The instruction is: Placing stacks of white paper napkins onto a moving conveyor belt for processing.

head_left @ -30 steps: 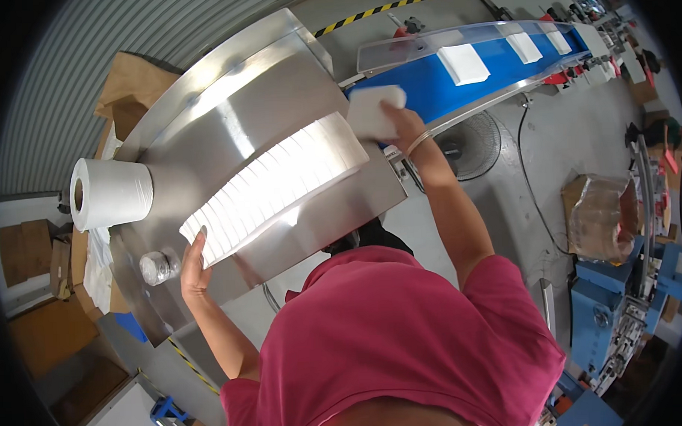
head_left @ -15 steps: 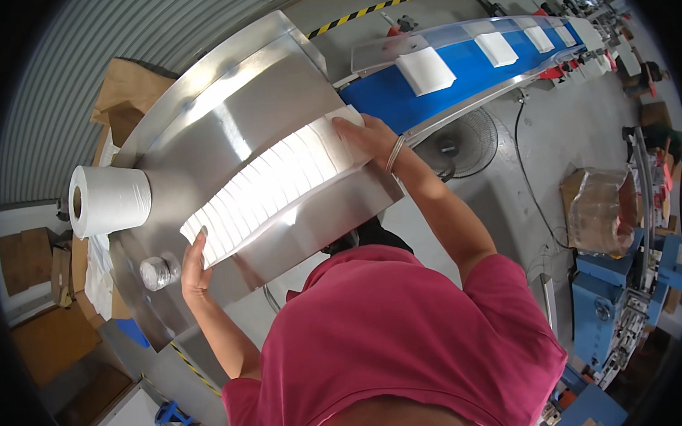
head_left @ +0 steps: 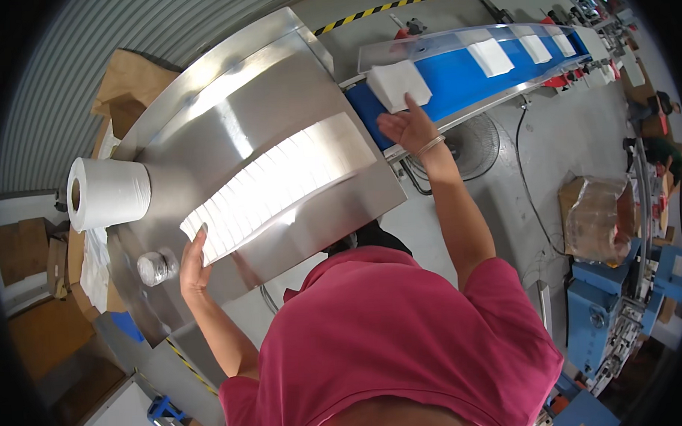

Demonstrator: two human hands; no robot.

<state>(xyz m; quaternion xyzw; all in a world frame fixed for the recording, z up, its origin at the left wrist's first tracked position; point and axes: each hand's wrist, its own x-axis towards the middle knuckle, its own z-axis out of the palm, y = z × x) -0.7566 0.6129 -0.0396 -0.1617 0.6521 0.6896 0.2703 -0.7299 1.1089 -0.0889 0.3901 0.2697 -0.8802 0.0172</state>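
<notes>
A long curved row of white folded paper napkins [head_left: 272, 181], divided into several upright packs, lies on the shiny metal table [head_left: 319, 236]. My left hand [head_left: 195, 265] grips the row's near left end, its thumb over the edge and the other fingers mostly hidden. Out past the table's right edge, my right hand [head_left: 411, 126] is open with fingers apart. Its fingertips are at the lower edge of a white napkin stack [head_left: 395, 85] on the near end of the blue conveyor belt [head_left: 456, 81]. Whether they touch it I cannot tell.
Further napkin stacks [head_left: 490, 57] sit spaced along the belt beside a clear guard. A large white roll [head_left: 111, 192] and a clear tape roll [head_left: 154, 268] stand on the table's left. A floor fan [head_left: 470, 145] is under the conveyor, and a lined carton [head_left: 598, 219] stands at right.
My right hand has left the row's right end and moved right to the belt, where a napkin stack now sits. The earlier stacks have shifted farther along. My left hand has stayed.
</notes>
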